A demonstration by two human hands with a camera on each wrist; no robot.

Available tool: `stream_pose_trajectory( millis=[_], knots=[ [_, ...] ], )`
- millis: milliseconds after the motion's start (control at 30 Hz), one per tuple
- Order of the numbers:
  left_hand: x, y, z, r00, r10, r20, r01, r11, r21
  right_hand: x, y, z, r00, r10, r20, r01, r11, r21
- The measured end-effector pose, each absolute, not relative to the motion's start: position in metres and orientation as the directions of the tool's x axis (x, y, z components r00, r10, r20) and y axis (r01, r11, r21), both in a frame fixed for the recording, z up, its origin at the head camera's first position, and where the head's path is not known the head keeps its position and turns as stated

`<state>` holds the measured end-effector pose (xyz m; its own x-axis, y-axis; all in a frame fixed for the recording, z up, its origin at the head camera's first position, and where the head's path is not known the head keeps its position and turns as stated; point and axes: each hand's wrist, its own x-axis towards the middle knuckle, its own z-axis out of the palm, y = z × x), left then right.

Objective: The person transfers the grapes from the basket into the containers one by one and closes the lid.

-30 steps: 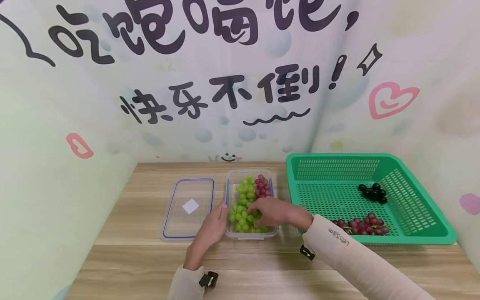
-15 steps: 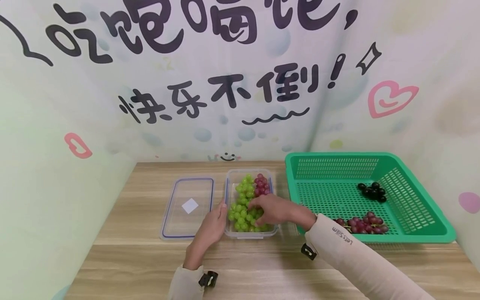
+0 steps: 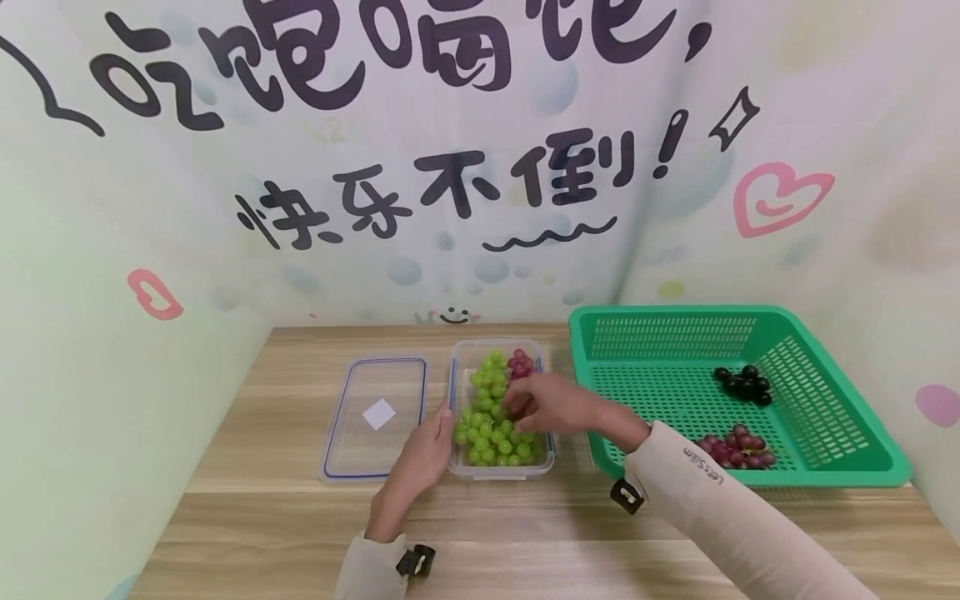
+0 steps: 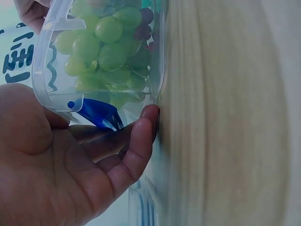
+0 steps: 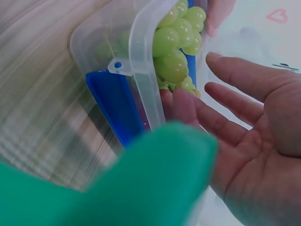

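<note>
Steadying left hand (image 3: 423, 450): resting along the box's left side at lower centre of the head view, fingers bending loosely against the plastic without wrapping round it.
Right hand (image 3: 558, 406): hovering over the box's right half, fingers curving loosely, thumb standing apart, nothing showing in its grasp; whether a fingertip is touching fruit, we cannot tell.
Clear box (image 3: 501, 472): sitting lidless just below the frame's centre, smooth, round-cornered, blue latches hanging at its sides in the wrist views.
Green grapes (image 3: 486, 429): filling much of that box, plump, glossy, faintly translucent, piling unevenly.
Red grapes (image 3: 521, 363): peeking out at the box's upper right corner.
Fruit in hand's reach: being settled into place, it seems; the next move is probably calling for a light touch, sparing those taut skins.
Lid (image 3: 386, 383): lying flat left of the box, transparent, a blue line tracing its edge.
Green basket (image 3: 825, 479): spreading across the lower right, lattice-sided, holding shiny black grapes (image 3: 744, 384) and a duller red bunch (image 3: 738, 450).
Tabletop (image 3: 517, 533): showing streaky pale wood grain.
</note>
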<state>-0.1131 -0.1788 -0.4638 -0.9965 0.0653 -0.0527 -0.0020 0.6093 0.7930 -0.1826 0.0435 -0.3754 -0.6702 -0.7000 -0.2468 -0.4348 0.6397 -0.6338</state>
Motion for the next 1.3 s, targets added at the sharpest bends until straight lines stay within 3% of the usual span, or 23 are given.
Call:
stream_pose_trajectory(
  millis=[300,633,1300],
  knots=[
    [-0.113,-0.177,-0.462,-0.996,0.058,-0.062,-0.014,0.61,0.792,-0.186,0.051,-0.369,-0.67,-0.713,-0.207,-0.422,0.595,-0.684],
    [-0.113,-0.178,-0.463,-0.997,0.061,-0.05,-0.003,0.604,0.797,-0.19,0.06,-0.359,-0.696,-0.701,-0.153,-0.456,0.597,-0.66],
    [-0.113,-0.178,-0.464,-0.996,0.062,-0.058,-0.008,0.614,0.79,-0.207,0.115,-0.338,-0.707,-0.684,-0.178,-0.465,0.64,-0.612]
  ],
)
